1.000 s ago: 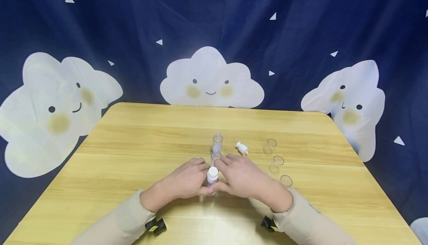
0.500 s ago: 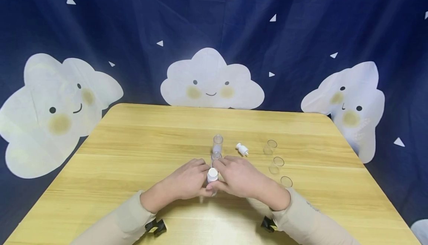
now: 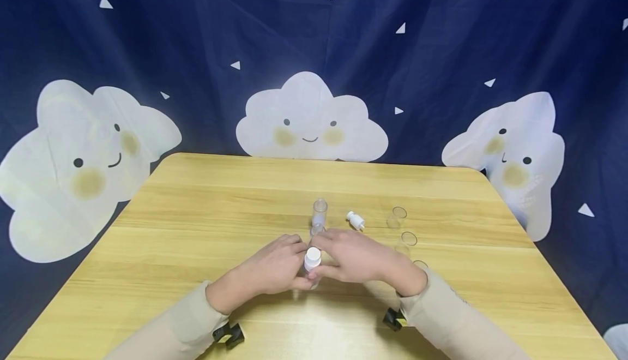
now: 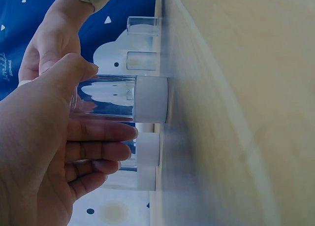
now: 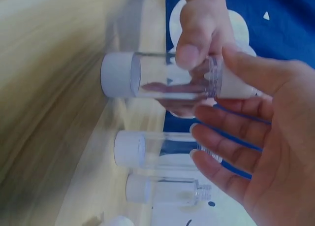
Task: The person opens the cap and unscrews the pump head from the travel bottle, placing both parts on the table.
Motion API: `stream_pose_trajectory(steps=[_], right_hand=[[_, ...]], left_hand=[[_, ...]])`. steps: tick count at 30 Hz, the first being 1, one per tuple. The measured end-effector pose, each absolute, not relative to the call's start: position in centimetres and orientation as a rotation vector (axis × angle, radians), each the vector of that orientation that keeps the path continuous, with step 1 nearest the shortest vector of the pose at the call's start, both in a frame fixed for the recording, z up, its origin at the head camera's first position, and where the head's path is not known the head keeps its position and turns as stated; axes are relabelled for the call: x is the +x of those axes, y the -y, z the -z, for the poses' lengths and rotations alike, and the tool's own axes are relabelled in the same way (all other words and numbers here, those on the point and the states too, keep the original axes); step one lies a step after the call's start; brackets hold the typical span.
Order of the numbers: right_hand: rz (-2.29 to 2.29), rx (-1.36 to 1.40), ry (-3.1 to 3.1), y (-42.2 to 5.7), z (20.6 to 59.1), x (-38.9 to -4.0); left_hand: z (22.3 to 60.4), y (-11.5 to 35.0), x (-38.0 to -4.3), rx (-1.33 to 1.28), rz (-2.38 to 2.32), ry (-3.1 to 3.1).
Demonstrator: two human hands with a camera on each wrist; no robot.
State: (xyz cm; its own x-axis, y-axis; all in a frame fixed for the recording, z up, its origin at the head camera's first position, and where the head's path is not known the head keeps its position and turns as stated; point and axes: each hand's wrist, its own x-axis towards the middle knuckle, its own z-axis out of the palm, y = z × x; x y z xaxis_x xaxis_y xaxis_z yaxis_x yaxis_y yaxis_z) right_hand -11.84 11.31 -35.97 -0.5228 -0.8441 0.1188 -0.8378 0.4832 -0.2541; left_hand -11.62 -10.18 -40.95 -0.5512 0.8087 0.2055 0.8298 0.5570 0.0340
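My left hand [image 3: 277,264] grips a small clear bottle [image 4: 151,99] between thumb and fingers. Its thick white base is down at the wooden tabletop and the bottle stands upright. On the bottle's neck is a white pump top [image 3: 313,256], which my right hand [image 3: 353,256] pinches between thumb and index finger. In the right wrist view the other fingers of that hand are spread and loosely bent below. Two more clear bottles stand in a row behind; one shows its white base [image 5: 130,148], the other a bare threaded neck [image 5: 203,192].
A loose white pump top [image 3: 355,220] lies on the table [image 3: 196,196] right of the bottles. Further right are several clear open cylinders, including a far one [image 3: 397,218] and a middle one [image 3: 409,238]; my right forearm partly covers the nearest.
My right thumb and fingers have shifted slightly around the pump top, and the wrist has turned a little. The left hand and the bottle stay in place.
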Motion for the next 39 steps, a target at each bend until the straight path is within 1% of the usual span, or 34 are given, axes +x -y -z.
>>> stream_pose_trajectory(steps=[7, 14, 21, 26, 32, 39], right_hand=[[0.475, -1.55, -2.641, -11.5, 36.1, -12.1], [0.454, -1.419, -2.848, -11.4, 35.8, -10.9], [0.247, -1.521, -3.094, -10.7, 36.3, -9.8], [0.218, -1.51, -3.167, -10.3, 36.6, -9.4], [0.211, -1.545, -3.166, -10.2, 36.8, -9.4], [0.357, -1.59, -2.976, -10.5, 36.5, -10.4]], left_hand=[[40.8, 10.2, -11.6, -1.395, 0.163, 2.622], [40.7, 10.3, -11.7, -1.404, 0.153, 2.62], [40.7, 10.3, -11.6, -1.39, 0.176, 2.615], [40.8, 10.3, -11.6, -1.387, 0.162, 2.604], [41.0, 10.3, -11.5, -1.414, 0.145, 2.533], [40.9, 10.2, -11.4, -1.412, 0.149, 2.568]])
